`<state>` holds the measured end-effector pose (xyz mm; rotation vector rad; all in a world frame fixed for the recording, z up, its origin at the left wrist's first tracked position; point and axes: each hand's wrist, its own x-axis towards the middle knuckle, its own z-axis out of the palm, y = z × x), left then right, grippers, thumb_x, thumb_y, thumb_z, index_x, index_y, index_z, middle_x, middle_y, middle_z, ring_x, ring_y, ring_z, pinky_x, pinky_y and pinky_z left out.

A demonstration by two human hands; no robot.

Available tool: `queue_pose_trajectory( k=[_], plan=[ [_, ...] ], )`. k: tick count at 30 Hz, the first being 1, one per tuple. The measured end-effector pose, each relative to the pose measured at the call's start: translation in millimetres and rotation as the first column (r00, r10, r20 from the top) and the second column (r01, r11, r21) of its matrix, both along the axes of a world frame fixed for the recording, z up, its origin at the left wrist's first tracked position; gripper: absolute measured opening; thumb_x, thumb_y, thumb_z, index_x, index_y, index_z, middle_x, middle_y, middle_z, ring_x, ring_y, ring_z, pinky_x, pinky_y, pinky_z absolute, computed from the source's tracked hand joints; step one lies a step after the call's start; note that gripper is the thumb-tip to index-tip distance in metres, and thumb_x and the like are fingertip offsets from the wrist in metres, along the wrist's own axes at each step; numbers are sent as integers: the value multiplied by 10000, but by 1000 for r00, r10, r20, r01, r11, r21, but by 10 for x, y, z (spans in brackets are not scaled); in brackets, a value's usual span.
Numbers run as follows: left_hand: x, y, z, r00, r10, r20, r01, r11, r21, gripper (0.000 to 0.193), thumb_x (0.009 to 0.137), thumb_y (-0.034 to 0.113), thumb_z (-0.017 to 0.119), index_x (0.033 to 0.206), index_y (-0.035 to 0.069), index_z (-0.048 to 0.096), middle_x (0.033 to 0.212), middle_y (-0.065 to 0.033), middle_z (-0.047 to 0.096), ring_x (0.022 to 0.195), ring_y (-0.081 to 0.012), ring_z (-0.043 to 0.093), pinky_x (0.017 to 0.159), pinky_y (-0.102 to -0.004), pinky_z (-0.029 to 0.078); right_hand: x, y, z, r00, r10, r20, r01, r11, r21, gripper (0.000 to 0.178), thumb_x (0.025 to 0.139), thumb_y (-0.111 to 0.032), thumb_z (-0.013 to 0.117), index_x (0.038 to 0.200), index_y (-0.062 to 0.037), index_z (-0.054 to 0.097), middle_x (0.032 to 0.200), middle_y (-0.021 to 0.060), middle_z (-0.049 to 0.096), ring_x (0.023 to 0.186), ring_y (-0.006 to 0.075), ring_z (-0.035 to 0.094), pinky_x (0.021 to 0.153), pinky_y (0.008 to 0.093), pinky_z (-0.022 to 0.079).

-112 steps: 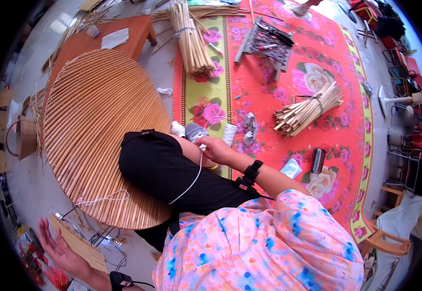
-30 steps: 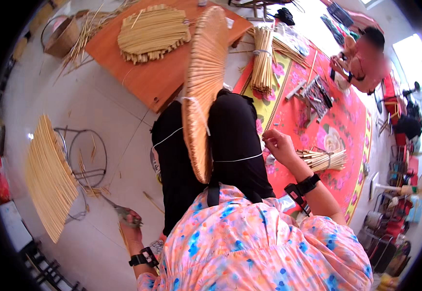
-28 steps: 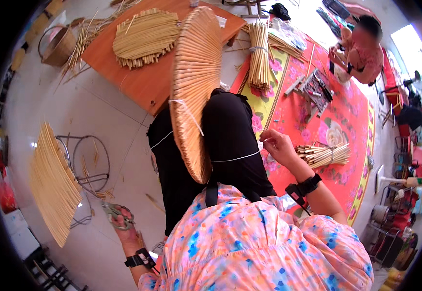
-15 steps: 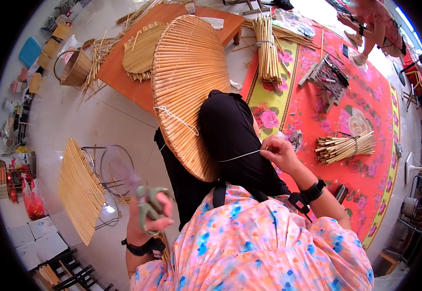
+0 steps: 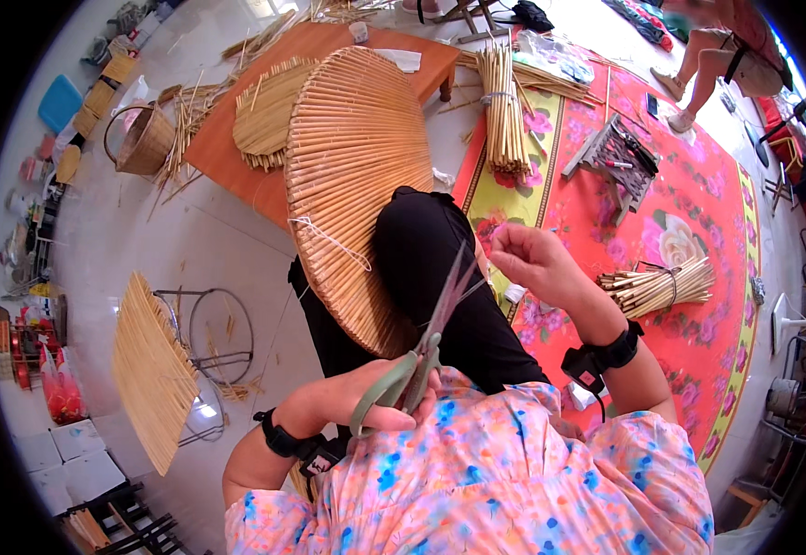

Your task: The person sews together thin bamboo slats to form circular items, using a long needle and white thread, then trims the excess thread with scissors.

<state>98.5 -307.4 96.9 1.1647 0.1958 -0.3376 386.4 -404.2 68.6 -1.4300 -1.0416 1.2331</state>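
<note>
My left hand (image 5: 375, 398) grips a pair of green-handled scissors (image 5: 412, 370), whose parted blades point up and away over my dark-clad right thigh. Close to the blade tips, my right hand (image 5: 537, 264) is pinched; the white string it held a moment earlier is hardly visible now. A large round panel of thin bamboo sticks (image 5: 357, 148) leans upright against my leg, its far part over the low table. Another white string (image 5: 329, 240) lies across its face near the left rim.
On the brown table (image 5: 213, 139) lies a smaller stick panel (image 5: 269, 111). Tied stick bundles (image 5: 505, 111) (image 5: 657, 285) and a small wooden stand (image 5: 614, 166) occupy the red floral mat (image 5: 588, 222). A wicker basket (image 5: 144, 143) and a flat stick panel (image 5: 153, 370) are at left. Another person's legs (image 5: 699, 79) show far right.
My left hand has swung the scissors rightward from the far left side to over my lap, blades now toward my right hand. My right hand has risen away from my thigh, fingers still pinched.
</note>
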Motion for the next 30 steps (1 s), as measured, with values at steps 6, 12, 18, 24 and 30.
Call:
queue_pose_trajectory(
  k=[6,12,18,24,30],
  plan=[
    [-59,-31,-232,995,-49,-90,27,974,-226,546,760,198,736,1194,32,449,977,-78,585,890,-161,563,778,-285,453,30,223,157,1000,-16,9,16,1000,-11,83,950,-93,547,929,-12,547,643,-24,532,564,38,467,503,214,376],
    [-32,-21,-292,995,-51,-84,25,958,-287,578,757,277,739,1177,5,449,920,-89,597,804,-160,571,713,-283,472,-96,270,454,997,33,67,-28,997,-77,83,957,-85,529,1025,-36,534,641,-16,548,532,27,448,471,197,334],
    [-75,28,-251,989,109,-100,-126,976,-178,583,731,250,745,1173,5,455,907,-97,601,819,-172,596,706,-290,488,-153,110,692,897,123,425,-93,991,-92,204,881,-88,605,1068,-25,555,635,53,587,556,153,561,501,290,418],
    [-279,224,-223,996,-87,10,79,941,328,494,768,313,708,1088,-3,504,871,-58,626,772,-154,605,710,-287,496,-147,-96,719,579,233,781,-184,971,-153,92,783,-100,679,830,-22,663,603,109,590,551,268,597,527,358,451],
    [-569,348,-62,975,144,-169,-132,988,80,510,733,210,737,1126,-15,501,920,-73,625,822,-162,609,736,-308,497,-115,-187,886,671,322,668,-140,940,-312,122,825,-132,635,828,-15,667,691,134,638,607,280,623,574,365,482]
  ],
)
